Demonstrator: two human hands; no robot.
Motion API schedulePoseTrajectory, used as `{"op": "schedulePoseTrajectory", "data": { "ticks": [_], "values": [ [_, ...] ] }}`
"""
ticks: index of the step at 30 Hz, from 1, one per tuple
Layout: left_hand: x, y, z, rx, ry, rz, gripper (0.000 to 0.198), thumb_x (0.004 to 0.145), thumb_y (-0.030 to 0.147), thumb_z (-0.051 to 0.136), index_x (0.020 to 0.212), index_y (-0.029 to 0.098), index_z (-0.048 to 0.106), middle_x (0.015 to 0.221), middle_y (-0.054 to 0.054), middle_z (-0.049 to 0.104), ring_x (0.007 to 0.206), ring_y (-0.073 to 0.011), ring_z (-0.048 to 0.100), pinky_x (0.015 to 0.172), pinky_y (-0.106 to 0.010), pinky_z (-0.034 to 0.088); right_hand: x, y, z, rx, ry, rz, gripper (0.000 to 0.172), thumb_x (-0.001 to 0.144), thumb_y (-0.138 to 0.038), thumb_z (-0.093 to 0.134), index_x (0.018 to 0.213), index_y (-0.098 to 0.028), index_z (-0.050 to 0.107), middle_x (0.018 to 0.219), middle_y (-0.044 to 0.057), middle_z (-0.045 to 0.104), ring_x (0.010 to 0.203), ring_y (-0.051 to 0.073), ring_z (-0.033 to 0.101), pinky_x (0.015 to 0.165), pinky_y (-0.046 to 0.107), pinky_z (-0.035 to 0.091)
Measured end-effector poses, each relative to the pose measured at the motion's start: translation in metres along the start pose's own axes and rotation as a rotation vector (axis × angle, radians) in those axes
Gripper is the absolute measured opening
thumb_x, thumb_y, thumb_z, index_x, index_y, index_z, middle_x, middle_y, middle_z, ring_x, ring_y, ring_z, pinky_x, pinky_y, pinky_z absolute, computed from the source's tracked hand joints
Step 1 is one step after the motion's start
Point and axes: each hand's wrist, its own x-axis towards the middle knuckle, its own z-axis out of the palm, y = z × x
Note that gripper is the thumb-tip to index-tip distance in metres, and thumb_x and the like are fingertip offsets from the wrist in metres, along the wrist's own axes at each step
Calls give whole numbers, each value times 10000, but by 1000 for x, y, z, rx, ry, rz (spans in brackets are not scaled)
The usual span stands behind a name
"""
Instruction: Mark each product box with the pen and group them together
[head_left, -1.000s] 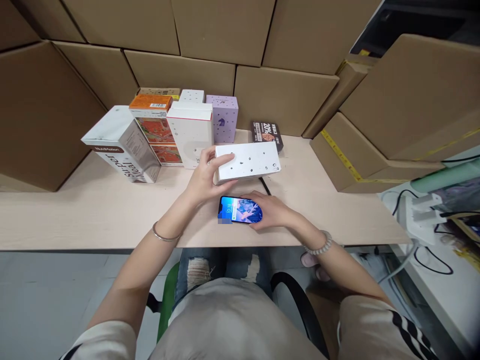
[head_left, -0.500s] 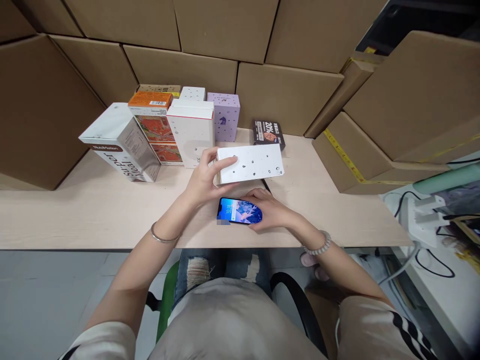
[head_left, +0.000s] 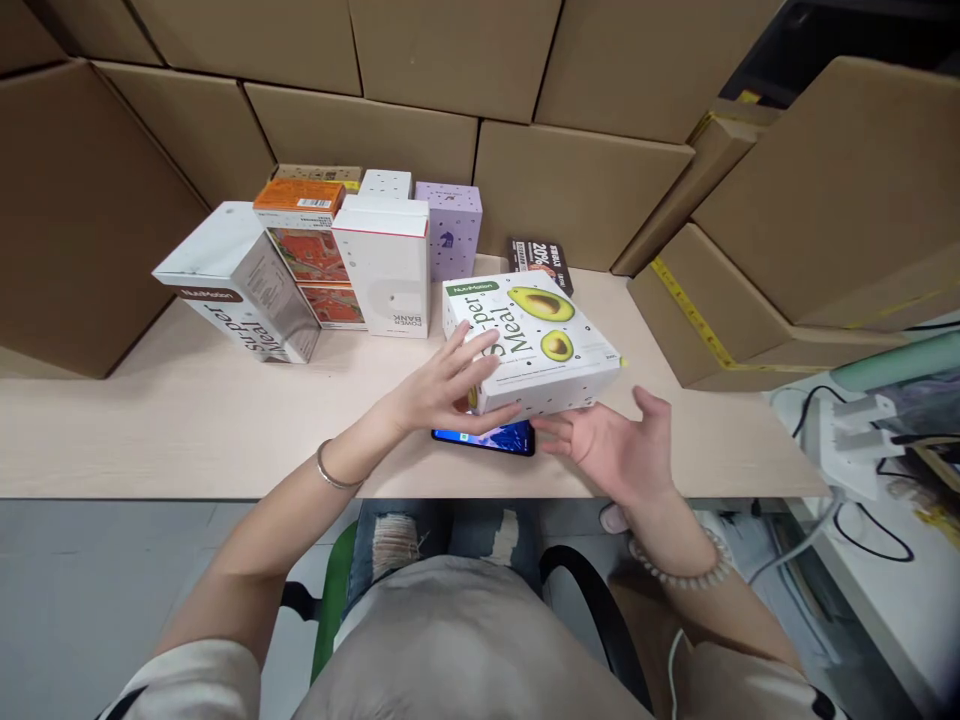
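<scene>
My left hand (head_left: 457, 388) grips the near left corner of a white meal box (head_left: 536, 335) with avocados printed on its top, fingers over the top and near side. The box is tilted. Under its near edge lies a phone (head_left: 487, 440) with a lit screen, partly hidden by the box and my left fingers. My right hand (head_left: 611, 445) is open, palm up and thumb spread. Its fingertips are beside the phone's right end and just under the box's near edge; whether they touch is unclear.
Behind stand another white meal box (head_left: 240, 285), an orange-topped box (head_left: 300, 200), a power bank box (head_left: 382, 260), a purple box (head_left: 450, 230) and a black box (head_left: 551, 258). Brown cartons (head_left: 585, 190) wall the table's back and sides. A power strip (head_left: 859, 440) stands at right.
The meal box has turned, so its avocado face now points up and it sits nearer and further right. My right hand has let go of the phone and opened to the right.
</scene>
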Motion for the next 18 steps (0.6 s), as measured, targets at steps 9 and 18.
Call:
{"op": "schedulePoseTrajectory", "data": {
  "ticks": [9,18],
  "values": [
    [0,9,-1,203,31,343,343,910,346,821,1197,392,638,1138,-5,697,1338,-295,726,1073,-604,680,12,7,24,125,269,-13,619,803,-663,785,1278,-297,631,1059,20,814,635,163,691,457,262,567],
    [-13,-9,13,235,-55,99,551,964,273,748,1454,429,552,1459,-56,623,1451,-277,638,1223,-604,557,58,-1,7,313,404,-179,387,770,-455,813,1090,-272,694,969,-34,788,590,72,621,499,150,599]
  ]
}}
